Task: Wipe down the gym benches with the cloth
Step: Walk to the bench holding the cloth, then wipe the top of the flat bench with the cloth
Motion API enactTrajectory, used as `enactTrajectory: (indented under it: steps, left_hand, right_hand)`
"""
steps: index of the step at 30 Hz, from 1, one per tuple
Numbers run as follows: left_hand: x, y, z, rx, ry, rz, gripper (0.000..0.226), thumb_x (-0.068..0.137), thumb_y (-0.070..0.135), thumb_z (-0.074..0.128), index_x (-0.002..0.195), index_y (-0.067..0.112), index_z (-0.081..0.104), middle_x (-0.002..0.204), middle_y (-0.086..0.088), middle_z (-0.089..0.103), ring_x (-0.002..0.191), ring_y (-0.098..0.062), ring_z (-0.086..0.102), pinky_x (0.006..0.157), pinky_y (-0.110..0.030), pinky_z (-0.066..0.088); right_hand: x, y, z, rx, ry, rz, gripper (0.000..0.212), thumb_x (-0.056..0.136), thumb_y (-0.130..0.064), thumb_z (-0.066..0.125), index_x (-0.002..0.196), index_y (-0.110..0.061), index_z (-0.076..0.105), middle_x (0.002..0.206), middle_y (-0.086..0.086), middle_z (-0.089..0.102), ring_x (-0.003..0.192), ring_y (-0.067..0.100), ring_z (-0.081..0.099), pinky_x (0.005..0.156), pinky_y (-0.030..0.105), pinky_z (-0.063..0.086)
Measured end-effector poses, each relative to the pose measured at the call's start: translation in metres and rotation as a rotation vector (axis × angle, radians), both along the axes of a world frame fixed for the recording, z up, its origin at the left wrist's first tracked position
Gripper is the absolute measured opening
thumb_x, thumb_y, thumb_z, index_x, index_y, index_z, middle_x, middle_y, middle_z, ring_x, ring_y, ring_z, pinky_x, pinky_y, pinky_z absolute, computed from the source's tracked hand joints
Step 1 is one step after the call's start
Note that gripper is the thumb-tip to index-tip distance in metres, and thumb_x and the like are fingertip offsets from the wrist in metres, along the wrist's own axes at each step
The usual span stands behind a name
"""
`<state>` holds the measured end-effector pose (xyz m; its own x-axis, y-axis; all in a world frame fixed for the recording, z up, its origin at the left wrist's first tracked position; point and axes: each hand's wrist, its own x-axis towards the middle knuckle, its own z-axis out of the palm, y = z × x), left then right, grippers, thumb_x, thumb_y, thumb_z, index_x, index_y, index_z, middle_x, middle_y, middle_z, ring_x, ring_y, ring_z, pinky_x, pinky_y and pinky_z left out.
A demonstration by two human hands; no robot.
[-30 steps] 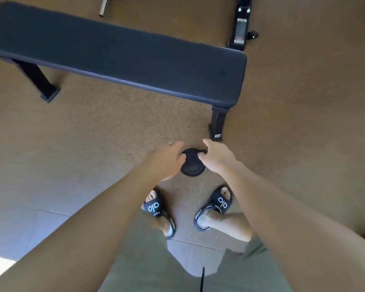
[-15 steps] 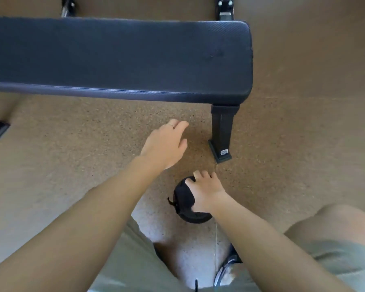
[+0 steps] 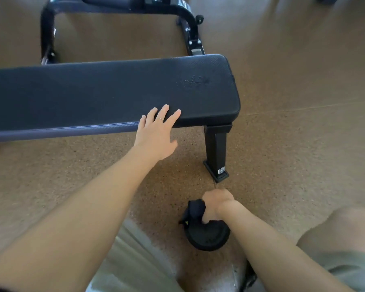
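Here, left to right:

Table: the flat black padded bench (image 3: 105, 93) runs from the left edge to right of centre, with one black leg (image 3: 216, 150) under its right end standing on the brown speckled floor (image 3: 293, 144).

Left hand (image 3: 156, 135): reaching out to the near edge of the table, fingers (image 3: 163, 111) spread and lying on the pad near its right end, a thin ring on one finger. Its grip is wide and holds nothing.

Far frame (image 3: 190, 24): black tubing of another piece of gym equipment beyond the table, blurred at the top.

Cloth (image 3: 195, 209): dark, bunched up, low down near the floor, near and right of the table leg, well apart from the pad.

Right hand (image 3: 216, 204): its grip is closed around the cloth, knuckles up.

Round black object (image 3: 208, 236): sits just under that hand and the cloth; I cannot tell what it is.

Shorts (image 3: 335, 249): pale green, at the near edge, a bent knee at far right.
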<state>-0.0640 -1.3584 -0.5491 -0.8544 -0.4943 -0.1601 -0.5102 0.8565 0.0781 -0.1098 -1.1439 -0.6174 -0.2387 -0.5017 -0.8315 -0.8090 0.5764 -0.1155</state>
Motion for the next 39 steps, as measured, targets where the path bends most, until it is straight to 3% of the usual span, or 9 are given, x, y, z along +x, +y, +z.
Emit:
enactTrajectory:
  steps: [8,11,13,18,21,25,31,35,39]
  left_hand:
    - [-0.004,-0.008,0.014,0.023,-0.035,-0.026,0.074,0.1,0.044,0.053,0.162,0.041,0.013,0.171,0.003,0.012,0.154,-0.029,0.012,0.12,-0.051,0.032]
    - [-0.007,-0.008,0.017,0.035,-0.035,-0.011,0.068,0.102,0.043,0.05,0.161,0.042,0.016,0.17,0.004,0.016,0.153,-0.028,0.015,0.116,-0.051,0.036]
    - [-0.009,-0.007,0.019,0.047,-0.042,0.004,0.066,0.103,0.043,0.048,0.161,0.042,0.017,0.17,0.005,0.017,0.153,-0.027,0.016,0.116,-0.051,0.036]
    - [-0.014,-0.007,0.027,0.115,-0.054,0.05,0.055,0.106,0.045,0.041,0.158,0.045,0.025,0.168,0.009,0.021,0.152,-0.023,0.016,0.112,-0.051,0.039]
    - [-0.02,-0.011,0.035,0.169,-0.064,0.088,0.048,0.107,0.047,0.038,0.154,0.045,0.034,0.164,0.01,0.028,0.15,-0.023,0.021,0.108,-0.052,0.043]
    - [-0.034,-0.024,0.045,0.181,-0.089,0.121,0.042,0.107,0.047,0.032,0.147,0.04,0.042,0.152,0.005,0.04,0.137,-0.027,0.037,0.1,-0.05,0.047]
    - [-0.048,-0.025,0.025,0.132,-0.025,0.216,0.021,0.106,0.047,0.039,0.125,0.042,0.045,0.142,0.009,0.041,0.129,-0.026,0.038,0.102,-0.051,0.039]
    - [-0.06,-0.028,0.012,0.195,0.105,0.32,0.007,0.104,0.048,0.04,0.099,0.044,0.041,0.125,0.012,0.043,0.12,-0.024,0.04,0.102,-0.046,0.032]
    - [-0.062,-0.038,0.001,0.124,0.157,0.28,0.009,0.105,0.05,0.039,0.104,0.041,0.041,0.121,0.012,0.046,0.112,-0.021,0.042,0.096,-0.04,0.033]
  right_hand:
    - [-0.063,-0.036,0.051,-0.605,-0.08,-0.882,0.047,0.086,-0.031,0.078,0.128,-0.015,0.064,0.12,0.006,0.068,0.108,0.027,0.062,0.085,0.033,0.047]
    - [-0.091,-0.055,0.087,-0.893,-0.053,-1.086,0.02,0.089,-0.031,0.075,0.099,-0.022,0.061,0.098,-0.003,0.065,0.094,0.022,0.061,0.071,0.031,0.043]
    - [-0.105,-0.067,0.106,-1.014,-0.048,-1.108,0.019,0.095,-0.028,0.07,0.091,-0.021,0.053,0.087,-0.005,0.058,0.081,0.014,0.055,0.061,0.023,0.037]
    - [-0.118,-0.1,0.127,-1.269,0.149,-0.976,0.027,0.101,-0.03,0.063,0.125,-0.017,0.056,0.118,-0.002,0.063,0.099,0.011,0.061,0.082,0.019,0.05]
    - [-0.126,-0.117,0.116,-1.173,0.452,-0.51,0.036,0.1,-0.037,0.062,0.13,-0.018,0.06,0.129,0.004,0.063,0.116,0.022,0.061,0.098,0.035,0.054]
    - [-0.128,-0.125,0.1,-0.863,0.517,0.083,0.048,0.101,-0.056,0.048,0.137,-0.027,0.061,0.14,-0.002,0.06,0.128,0.023,0.054,0.101,0.038,0.05]
    - [-0.158,-0.121,0.096,-0.911,0.454,0.264,0.046,0.109,-0.045,0.03,0.143,-0.032,0.058,0.144,-0.005,0.06,0.128,0.02,0.056,0.107,0.037,0.047]
    - [-0.151,-0.114,0.062,-0.927,0.473,0.154,0.051,0.107,-0.046,0.031,0.147,-0.027,0.056,0.153,0.005,0.053,0.142,0.028,0.049,0.12,0.046,0.038]
    - [-0.148,-0.134,0.051,-0.955,0.504,0.115,0.06,0.105,-0.047,0.022,0.152,-0.022,0.05,0.159,0.008,0.045,0.147,0.03,0.043,0.121,0.046,0.036]
